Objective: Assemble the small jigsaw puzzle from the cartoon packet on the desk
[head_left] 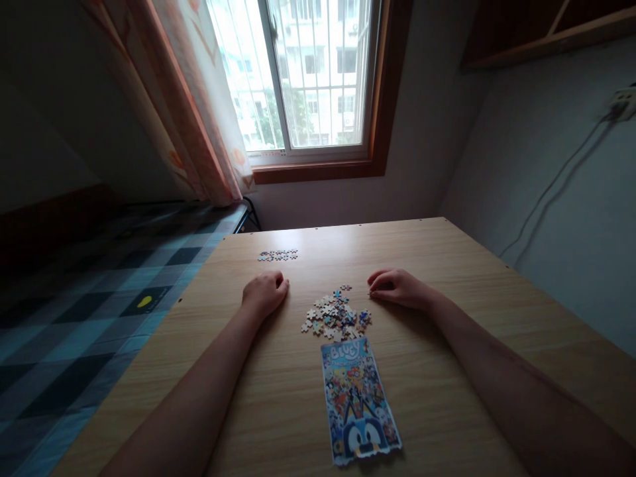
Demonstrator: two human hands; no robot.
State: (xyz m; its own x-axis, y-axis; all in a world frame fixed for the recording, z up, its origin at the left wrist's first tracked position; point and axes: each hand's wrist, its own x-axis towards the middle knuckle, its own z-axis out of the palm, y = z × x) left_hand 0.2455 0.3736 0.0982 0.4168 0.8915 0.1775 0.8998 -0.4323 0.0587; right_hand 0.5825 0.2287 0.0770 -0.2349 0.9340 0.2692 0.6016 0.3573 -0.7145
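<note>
**Neat Order Being Risked by One Stray Sweep**

Left of centre in the frame, two short rows of jigsaw pieces (277, 256) are being exposed just beyond the left hand (264, 293); their alignment could be broken by a forward brush of the knuckles. That hand is being rested with fingers curled in, nothing being shown in it. At centre, a loose pile (342, 315) is being crowded by its own overlap, so pieces could be overlooked or scattered. Just below, the picture sheet (360, 397) could be nudged askew by a dragged wrist. Right of centre, thumb and fingers of the right hand (397, 288) are being held close together beside a pale speck, possibly a piece; whether it is being gripped cannot be told, and by a slack pinch it could be dropped.

At far left, a cloth (89, 318) is being patterned by blue and dark checks. Toward centre, knobbed, notched outlines are being shown by the pieces, plain pale faces being mingled with printed ones. The thin sheet is being edged raggedly along its bottom. Rightward, the smooth tabletop (417, 397) is being streaked by wood-like grain.
</note>
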